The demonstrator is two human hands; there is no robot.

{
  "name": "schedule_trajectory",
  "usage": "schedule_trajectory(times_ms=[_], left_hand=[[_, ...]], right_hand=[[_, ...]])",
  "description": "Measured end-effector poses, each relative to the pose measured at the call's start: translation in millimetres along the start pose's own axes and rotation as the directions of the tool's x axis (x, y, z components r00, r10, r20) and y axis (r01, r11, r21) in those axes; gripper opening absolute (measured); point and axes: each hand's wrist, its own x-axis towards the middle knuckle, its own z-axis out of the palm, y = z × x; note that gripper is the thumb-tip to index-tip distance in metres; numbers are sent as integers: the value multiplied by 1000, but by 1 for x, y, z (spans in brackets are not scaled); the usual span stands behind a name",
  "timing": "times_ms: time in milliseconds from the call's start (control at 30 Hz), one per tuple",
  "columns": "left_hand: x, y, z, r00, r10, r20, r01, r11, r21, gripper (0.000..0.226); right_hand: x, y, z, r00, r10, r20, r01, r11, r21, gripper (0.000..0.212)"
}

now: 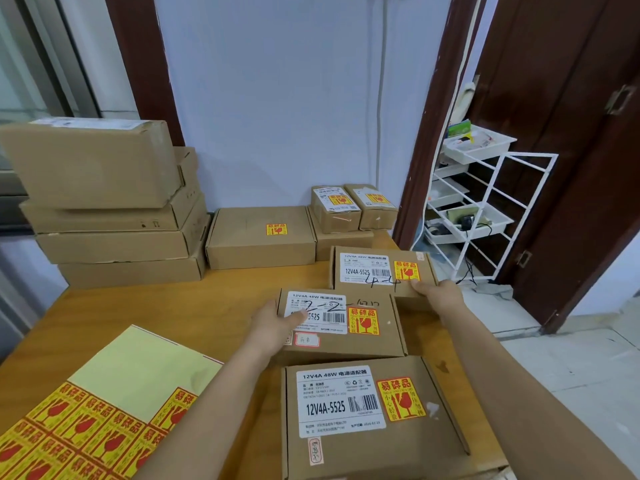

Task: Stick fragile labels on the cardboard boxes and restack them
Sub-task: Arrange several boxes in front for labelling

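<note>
Cardboard box marked 2-2 (pixel 341 322) lies mid-table, its left edge gripped by the left hand (pixel 277 320), thumb over the white label. The right hand (pixel 438 294) grips the farther box marked 4-4 (pixel 381 271) at its near right corner; its fingers are hidden underneath. The label sheet (pixel 90 420) is cut off near left.

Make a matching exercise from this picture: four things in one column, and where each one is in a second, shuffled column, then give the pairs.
Things
1. Box marked 2-2
2. Box marked 4-4
3. Label sheet
4. White rack

Places
A. On the floor by the dark door
B. Held at its near edge by the right hand
C. Lying on the table's near left corner
D. Under the left hand's thumb

Pairs: 1-D, 2-B, 3-C, 4-A
</note>
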Motion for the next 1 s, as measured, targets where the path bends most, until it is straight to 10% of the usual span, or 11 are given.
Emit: schedule_trajectory(times_ms=[333,1000], left_hand=[[-13,15,-1,995,104,1,-99,951,-293,74],[-27,16,-74,983,-68,-171,-53,785,-617,60]], right_hand=[[-18,6,11,999,22,-35,-12,961,278,56],[-43,-11,-4,998,-56,15,33,747,664,53]])
